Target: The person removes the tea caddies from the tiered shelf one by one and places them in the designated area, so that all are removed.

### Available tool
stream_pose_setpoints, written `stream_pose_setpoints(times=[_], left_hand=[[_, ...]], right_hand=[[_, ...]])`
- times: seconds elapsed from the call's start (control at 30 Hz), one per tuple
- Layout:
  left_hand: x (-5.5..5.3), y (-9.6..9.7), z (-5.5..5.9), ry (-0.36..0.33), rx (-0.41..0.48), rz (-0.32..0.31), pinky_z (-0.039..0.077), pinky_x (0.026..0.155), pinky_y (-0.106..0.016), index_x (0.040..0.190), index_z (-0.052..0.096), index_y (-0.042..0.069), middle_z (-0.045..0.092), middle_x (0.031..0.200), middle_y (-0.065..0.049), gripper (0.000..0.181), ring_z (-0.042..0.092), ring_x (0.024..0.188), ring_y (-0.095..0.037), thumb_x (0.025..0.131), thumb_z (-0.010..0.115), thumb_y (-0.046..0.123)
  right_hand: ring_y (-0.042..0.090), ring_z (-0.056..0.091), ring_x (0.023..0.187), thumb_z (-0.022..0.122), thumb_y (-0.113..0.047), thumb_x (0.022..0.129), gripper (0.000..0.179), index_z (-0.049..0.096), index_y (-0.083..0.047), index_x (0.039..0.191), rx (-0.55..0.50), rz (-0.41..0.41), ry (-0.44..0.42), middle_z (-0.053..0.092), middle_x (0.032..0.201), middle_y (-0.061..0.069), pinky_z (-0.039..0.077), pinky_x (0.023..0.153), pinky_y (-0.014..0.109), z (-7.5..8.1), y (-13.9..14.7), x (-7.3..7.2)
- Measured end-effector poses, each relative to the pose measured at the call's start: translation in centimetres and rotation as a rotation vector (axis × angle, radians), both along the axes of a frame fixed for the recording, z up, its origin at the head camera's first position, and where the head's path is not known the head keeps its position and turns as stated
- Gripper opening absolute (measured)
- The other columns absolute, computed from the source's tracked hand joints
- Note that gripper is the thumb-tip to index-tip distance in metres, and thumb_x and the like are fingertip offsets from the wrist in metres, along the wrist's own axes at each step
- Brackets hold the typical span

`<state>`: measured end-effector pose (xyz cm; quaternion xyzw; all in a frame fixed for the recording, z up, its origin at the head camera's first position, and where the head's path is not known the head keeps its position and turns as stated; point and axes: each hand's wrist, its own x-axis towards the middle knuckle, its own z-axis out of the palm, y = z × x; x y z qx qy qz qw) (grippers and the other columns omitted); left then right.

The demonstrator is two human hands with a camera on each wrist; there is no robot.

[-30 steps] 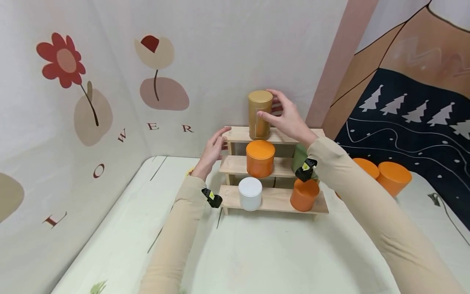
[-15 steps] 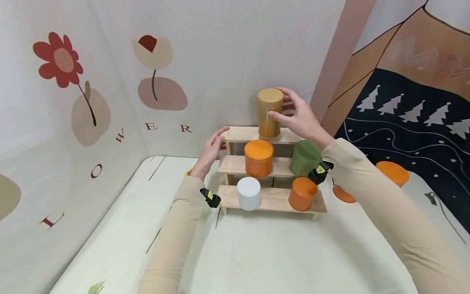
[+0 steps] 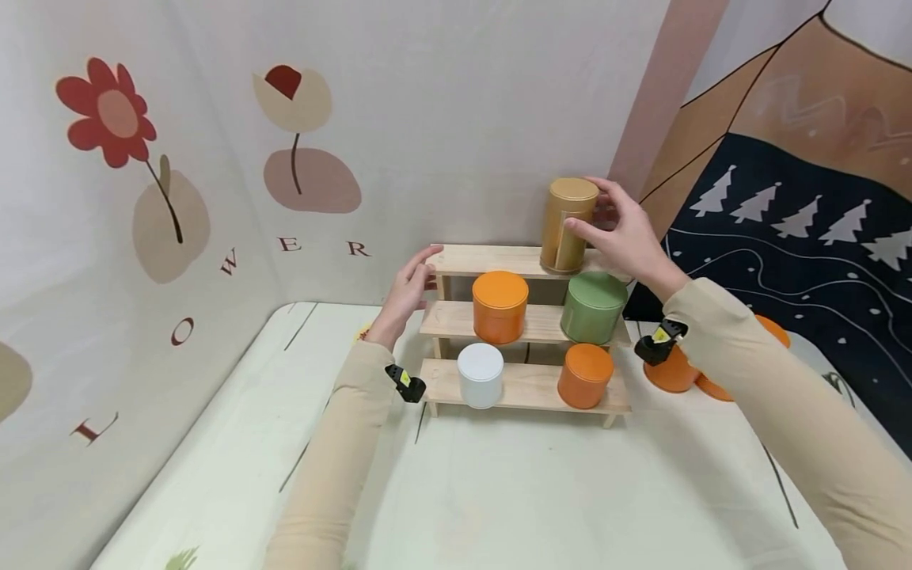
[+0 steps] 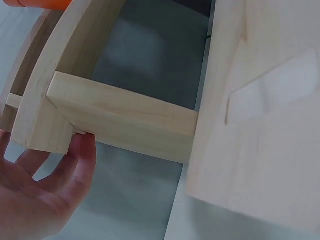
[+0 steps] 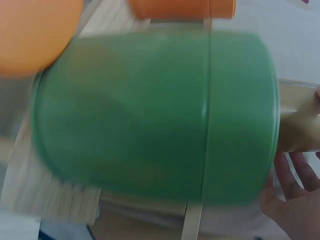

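My right hand [image 3: 627, 237] grips a tall gold canister [image 3: 566, 229], thumb in front and fingers behind. The canister leans slightly, its base at the right part of the top board; I cannot tell whether it touches the wood. My left hand [image 3: 406, 297] holds the left end of the three-step wooden stand [image 3: 484, 260]; in the left wrist view its fingers [image 4: 82, 162] curl against the side frame. An orange tin [image 3: 500, 307] and a green tin [image 3: 594, 307] sit on the middle step. The bottom step bears a white tin [image 3: 480, 375] and a smaller orange tin [image 3: 586, 376].
Orange containers [image 3: 670, 370] stand on the table right of the stand, partly behind my right sleeve. A printed cloth wall [image 3: 399, 142] rises close behind the stand. The pale tablecloth [image 3: 499, 491] spreads in front.
My right hand has carried the gold canister rightward along the top step, from above the orange tin to above the green tin. The left hand stays at the stand's left end.
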<state>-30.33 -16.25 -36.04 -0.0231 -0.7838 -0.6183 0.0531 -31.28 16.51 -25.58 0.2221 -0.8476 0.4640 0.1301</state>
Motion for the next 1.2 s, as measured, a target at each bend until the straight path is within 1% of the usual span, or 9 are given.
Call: stream_pose_setpoints(times=[0.2,0.43,0.57,0.73,0.83,0.97,1.07,1.2], left_hand=[[0.0,0.1,0.1,-0.008,-0.002,0.000,0.043,0.090,-0.054,0.141,0.048,0.039,0.048,0.141,-0.007,0.043,0.052,0.116,-0.030,0.100,0.036,0.032],[0.0,0.3,0.1,-0.002,0.001,-0.004,0.044,0.090,-0.054,0.141,0.048,0.039,0.046,0.143,-0.005,0.043,0.052,0.117,-0.030,0.100,0.037,0.032],[0.1,0.4,0.2,-0.005,0.001,-0.014,0.043,0.091,-0.054,0.141,0.047,0.038,0.046,0.143,-0.006,0.043,0.051,0.118,-0.031,0.101,0.037,0.031],[0.1,0.5,0.2,-0.002,0.005,-0.011,0.043,0.089,-0.053,0.141,0.048,0.038,0.048,0.141,-0.006,0.043,0.052,0.117,-0.030,0.100,0.037,0.032],[0.1,0.6,0.2,-0.004,0.007,-0.008,0.043,0.089,-0.052,0.141,0.048,0.039,0.048,0.141,-0.006,0.043,0.052,0.116,-0.030,0.100,0.037,0.032],[0.0,0.7,0.2,-0.010,0.007,-0.009,0.043,0.089,-0.052,0.141,0.048,0.038,0.049,0.141,-0.006,0.043,0.052,0.117,-0.029,0.100,0.038,0.031],[0.1,0.7,0.2,-0.010,0.009,-0.010,0.043,0.089,-0.051,0.141,0.048,0.038,0.050,0.139,-0.006,0.043,0.052,0.117,-0.029,0.100,0.038,0.032],[0.0,0.8,0.3,-0.009,0.014,-0.009,0.043,0.087,-0.050,0.140,0.049,0.039,0.050,0.138,-0.006,0.043,0.052,0.116,-0.028,0.100,0.038,0.031]], right_hand=[[0.027,0.049,0.107,0.065,-0.036,0.092,0.068,0.034,-0.017,0.149,0.014,-0.086,0.001,0.050,0.127,0.017,0.039,0.093,0.037,-0.3,2.3,-0.2],[0.032,0.044,0.116,0.062,-0.038,0.093,0.070,0.029,-0.016,0.151,-0.005,-0.149,-0.053,0.044,0.135,0.020,0.037,0.099,0.041,-0.6,5.0,-0.4],[0.030,0.042,0.116,0.061,-0.039,0.094,0.072,0.027,-0.016,0.153,-0.001,-0.183,-0.062,0.043,0.137,0.019,0.037,0.098,0.038,-0.8,6.5,-0.4],[0.028,0.044,0.113,0.060,-0.040,0.094,0.073,0.025,-0.018,0.153,0.017,-0.210,-0.078,0.041,0.138,0.019,0.039,0.099,0.036,-0.9,8.0,-0.2],[0.026,0.046,0.111,0.060,-0.042,0.094,0.072,0.025,-0.019,0.153,0.031,-0.235,-0.087,0.040,0.138,0.019,0.042,0.097,0.035,-0.9,9.0,0.0],[0.027,0.047,0.112,0.059,-0.044,0.094,0.073,0.024,-0.021,0.154,0.042,-0.266,-0.099,0.039,0.138,0.020,0.043,0.098,0.038,-1.0,10.2,0.1],[0.031,0.045,0.116,0.058,-0.045,0.094,0.075,0.021,-0.022,0.154,0.046,-0.280,-0.114,0.038,0.142,0.022,0.040,0.101,0.044,-1.0,11.1,0.3],[0.036,0.042,0.119,0.058,-0.044,0.094,0.075,0.019,-0.020,0.155,0.058,-0.289,-0.123,0.036,0.144,0.024,0.038,0.102,0.046,-1.4,12.2,0.4]])
